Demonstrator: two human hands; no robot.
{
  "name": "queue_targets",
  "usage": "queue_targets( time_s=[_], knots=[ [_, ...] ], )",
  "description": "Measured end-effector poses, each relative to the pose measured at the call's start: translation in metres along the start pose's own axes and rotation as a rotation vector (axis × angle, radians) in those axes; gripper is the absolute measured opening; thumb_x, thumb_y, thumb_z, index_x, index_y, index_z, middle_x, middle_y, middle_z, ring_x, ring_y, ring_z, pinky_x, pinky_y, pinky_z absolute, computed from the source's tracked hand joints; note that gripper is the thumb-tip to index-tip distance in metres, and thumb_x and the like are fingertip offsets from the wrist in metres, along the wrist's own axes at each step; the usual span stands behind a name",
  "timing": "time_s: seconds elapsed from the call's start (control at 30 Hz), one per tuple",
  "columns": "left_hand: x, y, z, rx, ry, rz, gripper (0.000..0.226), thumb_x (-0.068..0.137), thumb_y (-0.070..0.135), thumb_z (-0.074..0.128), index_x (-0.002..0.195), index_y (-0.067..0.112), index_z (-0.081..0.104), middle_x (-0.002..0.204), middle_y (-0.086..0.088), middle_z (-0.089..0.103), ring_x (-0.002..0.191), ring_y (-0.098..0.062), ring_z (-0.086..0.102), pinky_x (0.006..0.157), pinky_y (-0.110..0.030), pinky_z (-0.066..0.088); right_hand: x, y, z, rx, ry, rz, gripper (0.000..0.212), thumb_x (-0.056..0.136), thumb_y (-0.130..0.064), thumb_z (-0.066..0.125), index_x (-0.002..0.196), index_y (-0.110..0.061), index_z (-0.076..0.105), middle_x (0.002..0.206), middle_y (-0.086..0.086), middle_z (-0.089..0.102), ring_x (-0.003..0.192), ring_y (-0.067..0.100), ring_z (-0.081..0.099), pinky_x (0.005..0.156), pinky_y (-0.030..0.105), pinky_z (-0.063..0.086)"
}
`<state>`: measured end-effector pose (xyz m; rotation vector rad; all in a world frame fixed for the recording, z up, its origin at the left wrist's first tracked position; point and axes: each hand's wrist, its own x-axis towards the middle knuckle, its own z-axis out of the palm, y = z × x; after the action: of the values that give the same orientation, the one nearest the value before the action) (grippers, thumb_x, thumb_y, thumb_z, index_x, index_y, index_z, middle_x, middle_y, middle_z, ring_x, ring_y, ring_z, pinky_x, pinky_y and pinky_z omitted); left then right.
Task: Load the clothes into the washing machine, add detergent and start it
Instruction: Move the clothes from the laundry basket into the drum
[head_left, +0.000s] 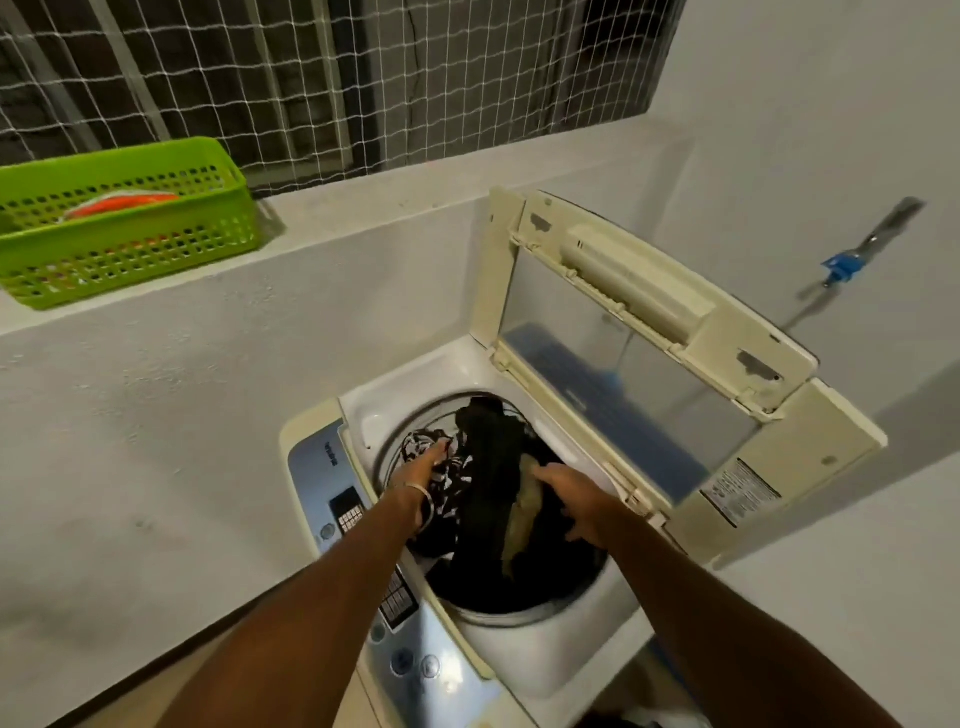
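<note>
1. We are gripping the clothes (493, 499) heaped in the drum (519, 616), frame centre: left hand (427, 462) on patterned fabric, right hand (574, 501) on dark.
2. Risk: the heap is riding high and may catch the lid (649, 332).

White plastered walls (156, 389) enclose a corner, with a ledge (363, 208) running across the upper half of the frame below a window opening (363, 78) covered by white netting, a green perforated basket (119, 223) resting on the ledge at upper left, and a blue-handled tap (844, 267) on the right wall.
</note>
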<state>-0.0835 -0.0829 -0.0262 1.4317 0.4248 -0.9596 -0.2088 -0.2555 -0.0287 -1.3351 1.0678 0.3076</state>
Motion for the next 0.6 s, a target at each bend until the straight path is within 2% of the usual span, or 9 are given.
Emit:
queue_targets(
  time_s=[0.07, 0.1, 0.2, 0.23, 0.27, 0.3, 0.37, 0.43, 0.6],
  knots=[
    [-0.001, -0.004, 0.003, 0.042, 0.023, -0.021, 0.045, 0.086, 0.037, 0.069, 0.111, 0.0, 0.065, 0.112, -0.012, 0.065, 0.094, -0.029, 0.062, 0.084, -0.037, 0.051, 0.0, 0.002, -0.002, -0.057, 0.03, 0.004, 0.064, 0.096, -0.046, 0.054, 0.15, -0.02, 0.033, 0.149, 0.012, 0.038, 0.134, 0.038, 0.039, 0.096, 0.05, 0.04],
    [-0.001, -0.006, 0.006, 0.045, 0.024, -0.026, 0.049, 0.086, 0.035, 0.069, 0.119, 0.0, 0.062, 0.118, -0.011, 0.064, 0.105, -0.031, 0.061, 0.09, -0.04, 0.05, -0.001, 0.004, -0.003, -0.053, 0.025, 0.011, 0.063, 0.096, -0.045, 0.055, 0.15, -0.021, 0.034, 0.148, 0.011, 0.039, 0.134, 0.036, 0.04, 0.097, 0.051, 0.041],
    [0.006, -0.014, 0.01, 0.113, -0.006, 0.011, 0.074, 0.07, 0.045, 0.08, 0.126, 0.002, 0.058, 0.125, -0.01, 0.061, 0.12, -0.036, 0.057, 0.097, -0.046, 0.05, -0.01, 0.013, -0.008, -0.042, 0.026, 0.004, 0.045, 0.095, -0.042, 0.057, 0.132, -0.018, 0.051, 0.122, 0.007, 0.053, 0.118, 0.03, 0.052, 0.095, 0.046, 0.045],
    [0.015, -0.019, 0.013, 0.162, -0.015, 0.009, 0.084, 0.061, 0.051, 0.084, 0.125, 0.002, 0.06, 0.129, -0.014, 0.061, 0.119, -0.038, 0.057, 0.098, -0.047, 0.049, -0.013, 0.016, -0.011, -0.05, 0.017, -0.015, 0.036, 0.095, -0.041, 0.057, 0.122, -0.017, 0.056, 0.113, 0.006, 0.054, 0.11, 0.029, 0.055, 0.095, 0.045, 0.046],
    [0.01, -0.021, 0.018, 0.21, -0.023, 0.02, 0.083, 0.062, 0.052, 0.082, 0.124, 0.002, 0.061, 0.129, -0.018, 0.061, 0.116, -0.038, 0.058, 0.095, -0.045, 0.049, -0.02, 0.019, -0.013, -0.05, 0.013, -0.036, 0.032, 0.095, -0.04, 0.057, 0.116, -0.016, 0.058, 0.109, 0.006, 0.055, 0.106, 0.028, 0.056, 0.097, 0.045, 0.047],
    [0.003, -0.023, 0.025, 0.259, -0.021, 0.029, 0.073, 0.071, 0.049, 0.078, 0.124, 0.002, 0.062, 0.125, -0.017, 0.062, 0.113, -0.036, 0.059, 0.089, -0.04, 0.048, -0.026, 0.022, -0.016, -0.056, 0.016, -0.055, 0.03, 0.095, -0.039, 0.057, 0.114, -0.016, 0.059, 0.107, 0.006, 0.057, 0.104, 0.027, 0.058, 0.098, 0.045, 0.048],
    [-0.029, -0.027, 0.042, 0.361, -0.067, 0.074, 0.057, 0.084, 0.045, 0.067, 0.124, 0.005, 0.061, 0.108, -0.006, 0.064, 0.11, -0.029, 0.057, 0.087, -0.037, 0.044, -0.042, 0.03, -0.023, -0.07, 0.027, -0.101, 0.034, 0.094, -0.04, 0.058, 0.117, -0.015, 0.058, 0.106, 0.007, 0.061, 0.103, 0.026, 0.061, 0.096, 0.043, 0.05],
    [-0.061, -0.036, 0.059, 0.463, -0.134, 0.075, 0.049, 0.086, 0.049, 0.063, 0.118, 0.011, 0.063, 0.095, 0.0, 0.062, 0.104, -0.024, 0.056, 0.088, -0.039, 0.041, -0.06, 0.04, -0.031, -0.083, 0.032, -0.139, 0.036, 0.094, -0.039, 0.058, 0.12, -0.015, 0.058, 0.108, 0.008, 0.063, 0.1, 0.025, 0.063, 0.089, 0.039, 0.051],
    [-0.117, -0.081, 0.106, 0.578, -0.262, 0.103, 0.043, 0.088, 0.054, 0.056, 0.111, 0.018, 0.061, 0.099, -0.001, 0.061, 0.094, -0.02, 0.057, 0.089, -0.038, 0.043, -0.11, 0.084, -0.072, -0.078, 0.027, -0.155, 0.029, 0.095, -0.037, 0.055, 0.116, -0.017, 0.059, 0.104, 0.006, 0.064, 0.094, 0.021, 0.062, 0.07, 0.031, 0.049]
  ],
)
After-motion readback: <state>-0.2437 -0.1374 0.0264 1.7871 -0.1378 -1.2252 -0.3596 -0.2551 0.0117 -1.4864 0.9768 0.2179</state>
